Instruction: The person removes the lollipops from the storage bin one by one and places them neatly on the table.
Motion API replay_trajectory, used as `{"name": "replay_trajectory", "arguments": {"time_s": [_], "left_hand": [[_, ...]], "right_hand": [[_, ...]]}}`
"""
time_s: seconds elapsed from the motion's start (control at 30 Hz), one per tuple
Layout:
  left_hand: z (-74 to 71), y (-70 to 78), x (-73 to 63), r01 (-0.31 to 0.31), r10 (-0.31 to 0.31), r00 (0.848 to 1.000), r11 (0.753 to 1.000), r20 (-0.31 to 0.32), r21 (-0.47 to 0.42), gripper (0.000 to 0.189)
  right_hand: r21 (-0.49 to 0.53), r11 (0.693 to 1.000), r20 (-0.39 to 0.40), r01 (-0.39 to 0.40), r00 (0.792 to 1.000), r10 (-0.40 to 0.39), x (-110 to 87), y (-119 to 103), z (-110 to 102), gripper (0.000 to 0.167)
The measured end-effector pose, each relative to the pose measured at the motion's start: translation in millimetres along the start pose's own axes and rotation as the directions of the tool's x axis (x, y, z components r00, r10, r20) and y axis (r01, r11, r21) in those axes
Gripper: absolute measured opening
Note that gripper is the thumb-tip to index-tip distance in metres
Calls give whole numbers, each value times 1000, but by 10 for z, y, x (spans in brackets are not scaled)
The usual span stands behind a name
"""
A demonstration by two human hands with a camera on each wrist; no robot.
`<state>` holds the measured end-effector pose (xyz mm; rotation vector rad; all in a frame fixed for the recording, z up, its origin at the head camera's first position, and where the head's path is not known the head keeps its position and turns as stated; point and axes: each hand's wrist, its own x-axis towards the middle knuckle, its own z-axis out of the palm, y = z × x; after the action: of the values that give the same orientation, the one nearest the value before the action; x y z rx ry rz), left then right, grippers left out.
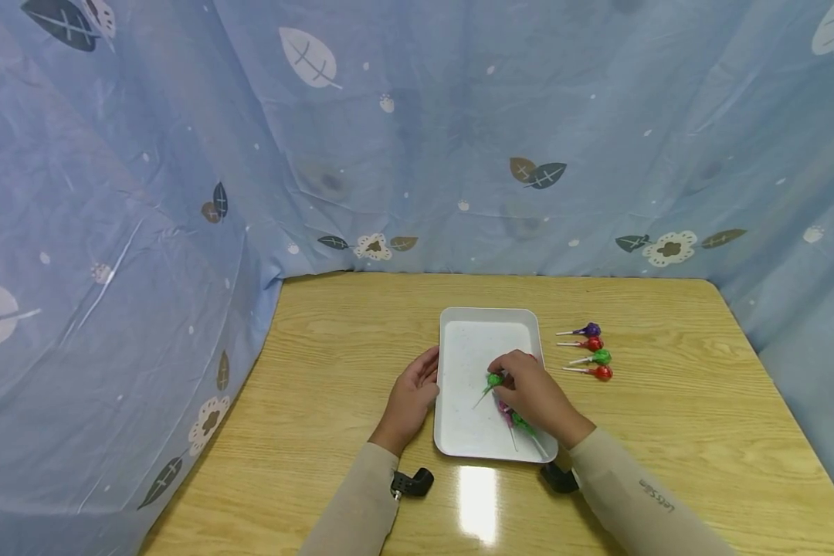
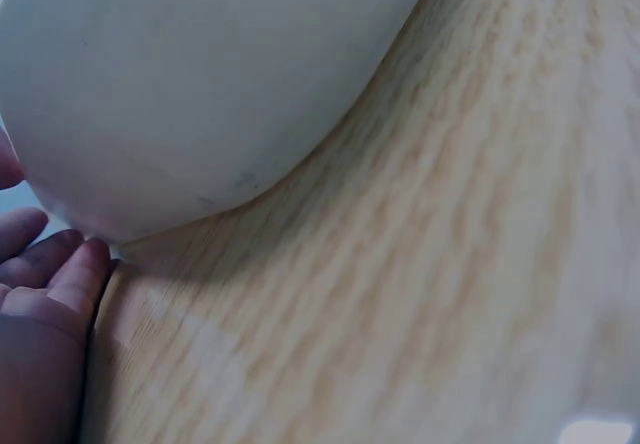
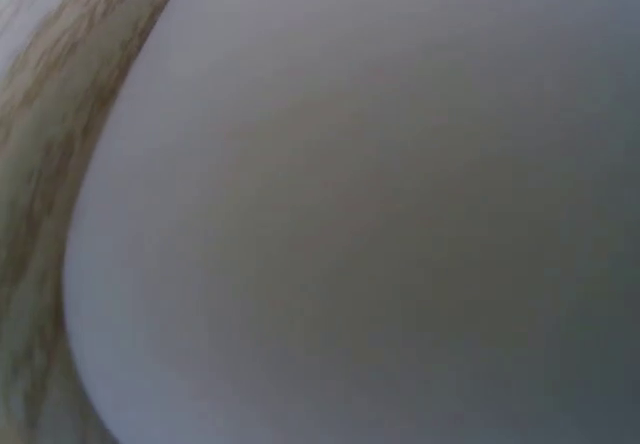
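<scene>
In the head view a white tray lies on the wooden table. My right hand is over its right half and pinches a green lollipop, whose stick points down to the left. Below that hand, a pink lollipop and another green lollipop lie in the tray. A bit of red shows behind the knuckles, mostly hidden. My left hand rests at the tray's left side with relaxed fingers; the left wrist view has its fingertips right at the tray wall. Only tray and table show in the right wrist view.
Right of the tray, a column of lollipops lies on the table: a purple lollipop, a red lollipop, a green lollipop and a lower red one. A blue patterned curtain hangs behind and along the sides of the table.
</scene>
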<state>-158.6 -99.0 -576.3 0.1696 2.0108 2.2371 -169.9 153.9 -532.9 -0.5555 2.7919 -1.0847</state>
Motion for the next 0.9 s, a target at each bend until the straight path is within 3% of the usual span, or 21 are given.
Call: {"name": "replay_trajectory", "arguments": {"time_s": [0.57, 0.7, 0.9], "left_hand": [[18, 24, -12, -7, 7, 1000, 1000, 4, 8, 72], [13, 25, -19, -6, 6, 1000, 1000, 6, 2, 71], [13, 34, -26, -11, 11, 1000, 1000, 11, -2, 70]], "right_hand": [[-15, 1000, 5, 10, 1000, -10, -16, 11, 0, 23], [43, 999, -33, 8, 999, -7, -30, 23, -7, 24], [152, 986, -141, 70, 989, -48, -61, 68, -44, 23]]}}
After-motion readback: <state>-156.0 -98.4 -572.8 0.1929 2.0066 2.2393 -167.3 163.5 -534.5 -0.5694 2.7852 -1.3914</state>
